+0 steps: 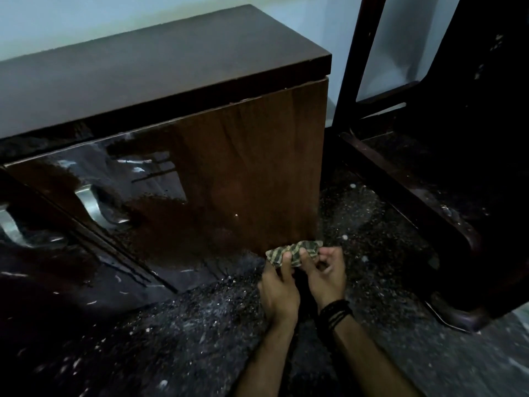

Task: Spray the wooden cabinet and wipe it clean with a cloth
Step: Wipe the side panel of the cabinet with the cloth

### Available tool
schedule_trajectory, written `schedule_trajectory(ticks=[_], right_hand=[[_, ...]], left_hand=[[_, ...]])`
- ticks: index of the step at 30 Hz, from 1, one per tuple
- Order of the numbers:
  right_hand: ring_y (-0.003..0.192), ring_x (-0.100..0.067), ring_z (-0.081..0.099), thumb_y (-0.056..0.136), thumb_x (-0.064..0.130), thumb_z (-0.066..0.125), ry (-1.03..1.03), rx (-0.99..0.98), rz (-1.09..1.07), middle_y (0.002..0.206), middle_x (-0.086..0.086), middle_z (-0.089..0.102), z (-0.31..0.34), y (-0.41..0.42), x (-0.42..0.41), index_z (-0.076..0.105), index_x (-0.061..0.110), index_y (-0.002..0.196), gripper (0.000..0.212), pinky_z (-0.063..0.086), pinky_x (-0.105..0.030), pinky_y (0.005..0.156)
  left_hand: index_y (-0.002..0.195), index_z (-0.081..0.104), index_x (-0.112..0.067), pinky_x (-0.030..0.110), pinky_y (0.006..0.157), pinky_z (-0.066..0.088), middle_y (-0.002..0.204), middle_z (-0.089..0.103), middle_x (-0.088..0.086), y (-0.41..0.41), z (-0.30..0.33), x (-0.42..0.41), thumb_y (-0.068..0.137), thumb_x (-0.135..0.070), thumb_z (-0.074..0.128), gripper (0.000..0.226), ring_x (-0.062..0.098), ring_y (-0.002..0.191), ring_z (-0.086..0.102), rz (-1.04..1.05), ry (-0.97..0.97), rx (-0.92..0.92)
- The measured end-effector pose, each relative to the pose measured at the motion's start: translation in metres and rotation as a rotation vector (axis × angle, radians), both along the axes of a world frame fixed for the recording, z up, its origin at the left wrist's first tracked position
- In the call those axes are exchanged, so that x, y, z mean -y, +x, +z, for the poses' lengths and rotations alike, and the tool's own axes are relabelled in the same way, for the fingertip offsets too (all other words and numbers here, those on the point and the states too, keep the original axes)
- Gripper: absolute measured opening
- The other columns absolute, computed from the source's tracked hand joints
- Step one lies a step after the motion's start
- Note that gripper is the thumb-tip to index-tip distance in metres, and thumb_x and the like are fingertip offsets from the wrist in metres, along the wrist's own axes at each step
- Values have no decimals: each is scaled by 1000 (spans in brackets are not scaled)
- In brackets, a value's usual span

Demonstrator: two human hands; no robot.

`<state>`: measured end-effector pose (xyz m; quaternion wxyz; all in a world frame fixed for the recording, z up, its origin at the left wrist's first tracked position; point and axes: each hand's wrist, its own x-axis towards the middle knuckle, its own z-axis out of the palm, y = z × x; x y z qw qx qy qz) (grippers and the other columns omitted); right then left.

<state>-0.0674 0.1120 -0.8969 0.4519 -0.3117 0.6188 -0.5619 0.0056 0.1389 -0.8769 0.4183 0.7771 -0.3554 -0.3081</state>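
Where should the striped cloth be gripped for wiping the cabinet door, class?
Judging by its bunched shape, grip the striped cloth along its near edge, coming from below, as the left hand and right hand do, leaving the far side free to face the cabinet door.

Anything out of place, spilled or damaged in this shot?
Nothing is damaged or askew. The cabinet front carries a patchy wet film with streaks running down near the handle, which looks like spray not yet wiped. Both hands, left hand and right hand, hold the striped cloth low by the cabinet's bottom corner.
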Motion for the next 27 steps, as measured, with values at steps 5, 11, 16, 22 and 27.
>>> schedule_trajectory(ticks=[5, 11, 16, 22, 27], right_hand=[[73, -12, 57, 81, 24, 78, 42, -48, -18, 85, 0, 57, -1, 11, -3, 52, 18, 94, 30, 49, -23, 64], [78, -18, 58, 79, 26, 79, 73, -115, 75, 87, -3, 58, 7, 65, -20, 52, 16, 92, 32, 43, -16, 60], [73, -16, 56, 76, 21, 82, -79, -80, 93, 82, -4, 54, 38, 97, -31, 48, 23, 83, 34, 47, -13, 54], [61, -7, 50, 73, 24, 84, -327, -57, 132, 75, -4, 50, 94, 117, -32, 49, 24, 83, 36, 48, -19, 52], [58, 0, 47, 74, 17, 83, -382, -22, 97, 72, -2, 49, 91, 121, -36, 49, 17, 83, 35, 44, -12, 53]], left_hand=[[110, 67, -7, 38, 78, 51, 97, 73, 13, 7, -2, -2, 96, -54, 48, 53, 33, 98, 67, 27, 3, -57], [93, 66, -5, 38, 77, 48, 86, 69, 11, 56, -6, -21, 99, -42, 52, 40, 34, 94, 67, 168, -48, -101], [91, 65, 0, 45, 74, 50, 84, 68, 23, 86, 14, -31, 98, -44, 53, 46, 40, 92, 67, 258, -188, -157], [100, 75, -16, 36, 78, 54, 93, 77, 0, 109, 60, -29, 94, -54, 55, 44, 16, 89, 71, 273, -462, -172], [104, 74, -18, 34, 80, 56, 95, 77, -4, 113, 61, -32, 93, -56, 57, 43, 10, 93, 71, 216, -511, -119]])
